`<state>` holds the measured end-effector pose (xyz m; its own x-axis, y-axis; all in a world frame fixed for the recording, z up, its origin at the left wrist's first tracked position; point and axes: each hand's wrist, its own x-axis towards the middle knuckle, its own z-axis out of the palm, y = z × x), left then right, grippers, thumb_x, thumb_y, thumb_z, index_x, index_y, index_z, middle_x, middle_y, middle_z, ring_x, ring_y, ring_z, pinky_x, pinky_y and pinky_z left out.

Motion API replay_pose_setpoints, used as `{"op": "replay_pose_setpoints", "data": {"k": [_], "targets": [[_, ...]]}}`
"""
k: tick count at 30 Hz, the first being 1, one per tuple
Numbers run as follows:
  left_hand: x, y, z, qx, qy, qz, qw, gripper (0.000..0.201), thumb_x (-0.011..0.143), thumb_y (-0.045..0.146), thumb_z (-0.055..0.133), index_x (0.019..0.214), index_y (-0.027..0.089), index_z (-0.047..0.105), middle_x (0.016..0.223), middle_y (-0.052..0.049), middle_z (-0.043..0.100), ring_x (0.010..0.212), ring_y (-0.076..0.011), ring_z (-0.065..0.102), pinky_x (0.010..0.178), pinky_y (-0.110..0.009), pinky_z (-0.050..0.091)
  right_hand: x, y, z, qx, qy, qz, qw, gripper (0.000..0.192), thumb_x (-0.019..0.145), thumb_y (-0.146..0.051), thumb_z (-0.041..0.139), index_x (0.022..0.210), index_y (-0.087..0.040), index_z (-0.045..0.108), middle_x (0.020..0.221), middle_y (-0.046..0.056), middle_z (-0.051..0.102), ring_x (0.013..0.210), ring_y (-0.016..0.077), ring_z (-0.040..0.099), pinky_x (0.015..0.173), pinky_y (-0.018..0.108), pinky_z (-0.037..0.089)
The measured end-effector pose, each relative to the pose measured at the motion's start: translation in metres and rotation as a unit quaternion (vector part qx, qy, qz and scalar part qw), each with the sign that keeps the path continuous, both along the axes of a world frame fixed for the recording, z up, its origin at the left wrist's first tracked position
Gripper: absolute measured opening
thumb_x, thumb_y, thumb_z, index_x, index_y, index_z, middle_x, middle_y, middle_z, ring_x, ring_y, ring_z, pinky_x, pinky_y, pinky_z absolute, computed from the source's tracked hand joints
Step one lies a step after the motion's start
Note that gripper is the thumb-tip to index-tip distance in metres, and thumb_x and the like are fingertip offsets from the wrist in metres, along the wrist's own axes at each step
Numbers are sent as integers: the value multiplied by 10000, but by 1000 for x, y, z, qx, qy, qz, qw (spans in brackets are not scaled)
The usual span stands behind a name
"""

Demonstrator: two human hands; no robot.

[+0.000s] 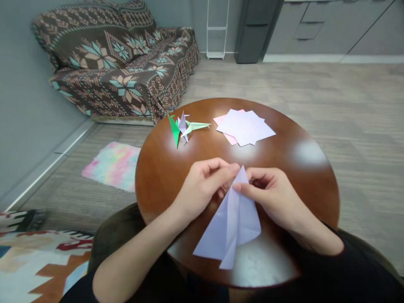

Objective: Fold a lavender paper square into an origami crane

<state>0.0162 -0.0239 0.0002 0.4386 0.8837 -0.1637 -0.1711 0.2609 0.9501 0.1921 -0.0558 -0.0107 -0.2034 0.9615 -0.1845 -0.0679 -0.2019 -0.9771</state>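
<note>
A pale lilac sheet of paper (232,227), folded into a kite-like pointed shape, lies on the round brown wooden table (158,168) close to me. My left hand (205,183) and my right hand (273,193) both pinch its far tip, fingers pressed together at the point. Farther back on the table lie folded paper cranes (183,126) in green, lilac and pale green, and a loose stack of flat lilac and pink sheets (244,127).
A sofa (116,59) under a brown patterned throw stands at the back left. A pastel rug (113,165) lies on the wooden floor left of the table. A patterned rug (34,261) is at the lower left. Grey cabinets (315,25) line the far wall.
</note>
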Motion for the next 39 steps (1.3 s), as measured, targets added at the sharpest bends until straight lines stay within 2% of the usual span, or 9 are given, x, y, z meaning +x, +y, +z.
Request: {"op": "replay_pose_setpoints", "data": {"k": [2,4,8,11,17,23,26,32,39], "targets": [[-4,0,3,7,42,-52,998,302,726,357,866,812,148,666,695,17,620,593,-88,521,549,-204,396,4,3,-1,8,-1,-28,1000,209,730,-307,878,675,-172,728,644,11,708,565,136,589,538,250,454],[-7,-1,5,6,72,-72,995,290,682,279,889,802,145,662,722,13,640,635,-93,544,582,-198,414,8,4,-2,16,-1,-54,998,211,725,-285,885,661,-175,717,612,-5,685,538,118,557,510,235,425],[-9,-1,5,6,106,-84,991,202,730,259,837,744,135,678,681,14,633,611,-90,531,567,-198,399,12,6,-5,32,-3,-82,996,222,767,-304,860,658,-183,709,604,-7,676,525,112,532,485,234,396],[-10,0,4,-2,118,-86,989,200,767,289,804,720,133,689,655,7,638,587,-94,529,548,-203,385,13,7,-7,42,-14,-95,995,242,766,-349,859,657,-189,714,606,2,677,524,125,530,472,248,391],[-9,-1,2,-2,112,-60,992,236,713,293,863,679,131,694,637,6,643,585,-96,534,550,-202,389,10,7,-11,35,-20,-118,992,306,789,-437,842,663,-191,712,596,2,640,517,122,492,467,255,361],[-7,-3,0,4,100,-38,994,190,759,267,831,700,128,716,646,-6,682,591,-105,569,556,-203,424,6,4,-11,-13,41,-109,993,263,781,-402,865,697,-189,734,637,3,692,525,120,554,477,235,409],[-8,-3,0,-1,94,-44,995,172,751,246,839,704,124,726,647,-5,685,595,-100,572,564,-197,431,6,4,-7,-28,70,-109,991,246,758,-362,891,679,-187,738,625,-3,702,515,102,561,472,209,407],[-9,-1,1,-17,84,-54,995,172,729,234,858,713,122,729,649,0,678,602,-95,571,576,-195,433,7,6,-1,-102,98,-88,986,260,718,-336,907,639,-166,728,601,14,707,488,106,580,455,203,418],[-9,-3,0,-22,86,-51,995,212,716,276,874,704,122,728,660,-11,683,610,-102,573,586,-206,434,7,6,-3,-69,82,-101,989,283,708,-338,923,617,-161,721,578,2,697,469,79,548,442,184,387]]}}
